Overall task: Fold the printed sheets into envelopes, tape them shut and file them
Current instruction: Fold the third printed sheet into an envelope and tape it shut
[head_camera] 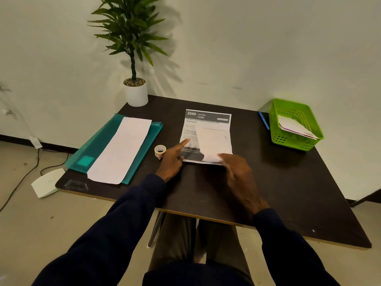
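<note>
The printed sheet [192, 131] lies flat mid-bench [288, 182], its right side folded over the middle. Both hands are open: the left hand [173, 162] presses a straight forefinger on the sheet's left part, and the right hand [237, 172] rests its fingertips on the fold's near end. A tape roll [160, 151] sits just left, a teal folder [99, 145] farther left, and a green basket [276, 129] holding folded papers at the far right.

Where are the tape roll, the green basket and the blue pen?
tape roll [159, 155], head view, outer wall
green basket [292, 142], head view, near wall
blue pen [264, 120], head view, mid barrel
</note>
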